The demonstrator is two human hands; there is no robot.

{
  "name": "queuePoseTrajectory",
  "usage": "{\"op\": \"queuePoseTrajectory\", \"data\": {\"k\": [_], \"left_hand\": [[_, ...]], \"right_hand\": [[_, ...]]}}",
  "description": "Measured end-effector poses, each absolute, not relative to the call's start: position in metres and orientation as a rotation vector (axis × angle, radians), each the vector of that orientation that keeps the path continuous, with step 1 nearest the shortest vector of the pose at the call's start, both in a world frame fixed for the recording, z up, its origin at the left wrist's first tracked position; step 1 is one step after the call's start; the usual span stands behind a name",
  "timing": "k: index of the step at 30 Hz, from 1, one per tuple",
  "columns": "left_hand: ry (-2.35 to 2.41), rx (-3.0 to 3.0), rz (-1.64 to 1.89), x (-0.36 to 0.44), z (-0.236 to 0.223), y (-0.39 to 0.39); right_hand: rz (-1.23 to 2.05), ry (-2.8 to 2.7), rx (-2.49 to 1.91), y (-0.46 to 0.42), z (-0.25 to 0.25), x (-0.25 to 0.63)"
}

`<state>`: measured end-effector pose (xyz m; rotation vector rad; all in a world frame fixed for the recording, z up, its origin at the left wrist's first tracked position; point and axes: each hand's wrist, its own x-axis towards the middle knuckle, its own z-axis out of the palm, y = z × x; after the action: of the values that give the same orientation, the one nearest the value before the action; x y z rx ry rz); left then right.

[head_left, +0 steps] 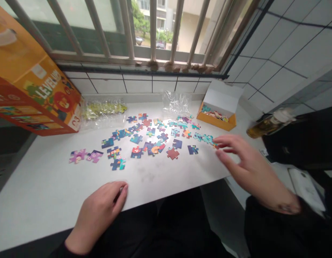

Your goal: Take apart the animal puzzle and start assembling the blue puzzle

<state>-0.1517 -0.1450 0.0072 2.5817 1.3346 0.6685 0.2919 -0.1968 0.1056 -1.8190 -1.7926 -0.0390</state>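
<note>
Several colourful jigsaw pieces [152, 138] lie scattered face up across the middle of a white counter [47, 186]. My right hand [249, 168] hovers at the right end of the scatter with its fingers spread, its fingertips touching a teal piece [207, 139]. My left hand [101, 211] rests near the counter's front edge, fingers curled under in a loose fist with nothing visible in them. A red piece [172, 153] and a blue piece [193, 149] lie just left of my right hand.
A big orange puzzle box [34, 93] stands at the back left. Plastic bags [104, 109] lie against the tiled wall. A small open orange box [217, 114] holds more pieces at the back right. A bottle [268, 123] stands at the right.
</note>
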Motion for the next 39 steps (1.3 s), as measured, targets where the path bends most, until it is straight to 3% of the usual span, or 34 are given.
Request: {"op": "queuePoseTrajectory", "data": {"k": [7, 11, 17, 24, 33, 39], "left_hand": [[1.441, 2.706, 0.803, -0.143, 0.005, -0.155], [1.451, 2.753, 0.841, -0.140, -0.003, -0.169], [1.557, 2.813, 0.754, -0.142, -0.015, -0.176], [1.542, 2.839, 0.792, -0.138, -0.009, -0.175], [1.571, 2.825, 0.802, -0.135, -0.005, -0.176], [1.560, 2.847, 0.802, -0.132, -0.001, -0.175]], "right_hand": [[-0.068, -1.834, -2.017, -0.159, 0.005, 0.270], [-0.034, -1.750, -2.050, -0.156, -0.021, 0.272], [0.022, -1.757, -1.952, -0.155, -0.027, 0.278], [-0.170, -1.684, -1.986, -0.152, -0.012, 0.254], [0.195, -2.174, -1.712, -0.119, 0.011, 0.153], [0.320, -2.353, -1.582, -0.124, 0.005, 0.143]]}}
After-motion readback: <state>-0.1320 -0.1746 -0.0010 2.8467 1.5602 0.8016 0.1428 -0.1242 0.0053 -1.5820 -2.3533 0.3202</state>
